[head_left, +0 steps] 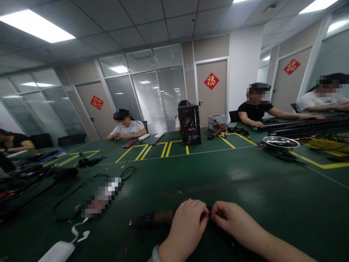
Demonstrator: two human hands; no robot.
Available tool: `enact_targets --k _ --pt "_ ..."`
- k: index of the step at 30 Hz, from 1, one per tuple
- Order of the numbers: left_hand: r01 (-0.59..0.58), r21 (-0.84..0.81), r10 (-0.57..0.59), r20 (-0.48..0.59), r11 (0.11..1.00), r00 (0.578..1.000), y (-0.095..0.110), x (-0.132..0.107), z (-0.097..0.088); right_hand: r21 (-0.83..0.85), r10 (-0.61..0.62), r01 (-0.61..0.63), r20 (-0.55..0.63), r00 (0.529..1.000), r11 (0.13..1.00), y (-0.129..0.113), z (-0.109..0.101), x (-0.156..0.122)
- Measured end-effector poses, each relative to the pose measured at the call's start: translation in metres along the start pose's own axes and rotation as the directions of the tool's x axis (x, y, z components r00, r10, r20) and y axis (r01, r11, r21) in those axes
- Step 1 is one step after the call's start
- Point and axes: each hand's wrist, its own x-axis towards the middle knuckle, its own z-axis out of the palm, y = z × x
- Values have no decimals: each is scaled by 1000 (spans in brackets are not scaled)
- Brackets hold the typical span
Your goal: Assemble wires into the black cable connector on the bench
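Note:
My left hand [187, 227] is closed, its thumb and fingertips pinched together. It lies over the rear part of a dark cylindrical tool [156, 219] resembling an electric screwdriver, whose narrow metal tip points left. My right hand [231, 220] is also closed, fingertips curled in and almost meeting those of the left. What sits between the fingertips is too small and dark to name. Something dark and cord-like [227, 238] runs beneath the right wrist. Both hands are low over the green table [169, 180].
Left of my hands are a blurred-out device [102, 200], black cables and a white power bank [58, 251]. Farther off stand a black computer case [191, 125], a power supply [216, 119] and a metal bowl [280, 143]. Several people sit around the table.

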Motion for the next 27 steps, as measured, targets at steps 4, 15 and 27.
enact_targets --k 4,15,27 --pt "8 9 -8 7 1000 1000 0 0 0 -20 1 -1 3 1000 1000 1 1 1" --pt "83 7 -84 10 996 996 3 0 -4 -1 9 -9 10 1000 1000 2 2 1" --pt "36 14 -36 31 999 999 3 0 -5 -13 14 -14 7 1000 1000 -2 0 1"
